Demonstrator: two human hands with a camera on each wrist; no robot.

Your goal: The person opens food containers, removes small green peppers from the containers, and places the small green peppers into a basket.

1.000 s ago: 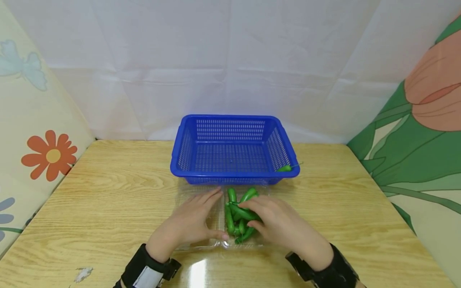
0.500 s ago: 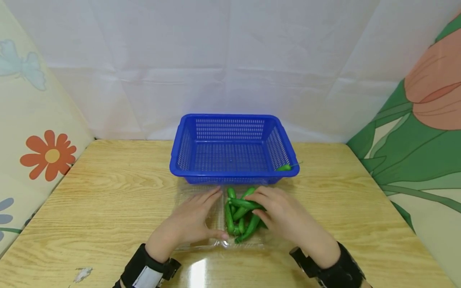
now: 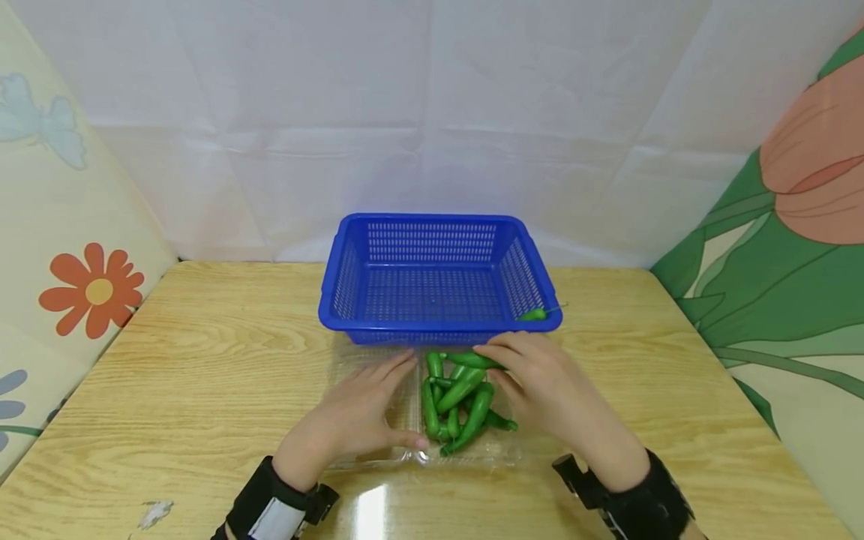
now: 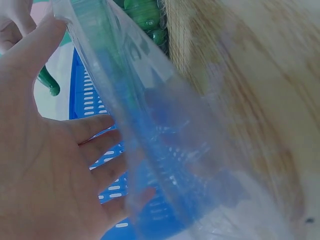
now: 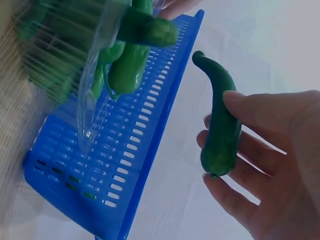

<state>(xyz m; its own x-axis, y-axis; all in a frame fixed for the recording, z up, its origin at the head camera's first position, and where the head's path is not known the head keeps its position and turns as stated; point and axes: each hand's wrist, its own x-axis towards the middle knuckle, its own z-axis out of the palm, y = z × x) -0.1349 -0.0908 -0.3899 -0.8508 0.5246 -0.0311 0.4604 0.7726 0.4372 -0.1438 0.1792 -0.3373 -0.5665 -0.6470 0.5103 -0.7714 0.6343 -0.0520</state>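
Note:
My right hand [image 3: 543,386] pinches one green chili pepper [image 5: 222,127] between thumb and fingers, above a clear plastic clamshell box [image 3: 499,452]. In the right wrist view this pepper is curved and apart from the others. Several green chili peppers [image 3: 462,394] lie heaped in the box's right half, one poking over its edge. My left hand [image 3: 354,412] rests at the box's left half near the fold, thumb and fingers spread. From the left wrist view, the fingers of the left hand [image 4: 55,160] look extended along the clear plastic, not wrapped round it.
A blue plastic basket [image 3: 439,328] stands just behind the box. One green chili pepper [image 3: 533,315] lies in its front right corner, stem over the rim. A white cloth [image 3: 425,135] hangs behind the wooden table [image 3: 236,337].
My right hand has drawn a pepper up from the heap, moving it back and to the right. Other peppers in the heap have shifted. My left hand stays in place.

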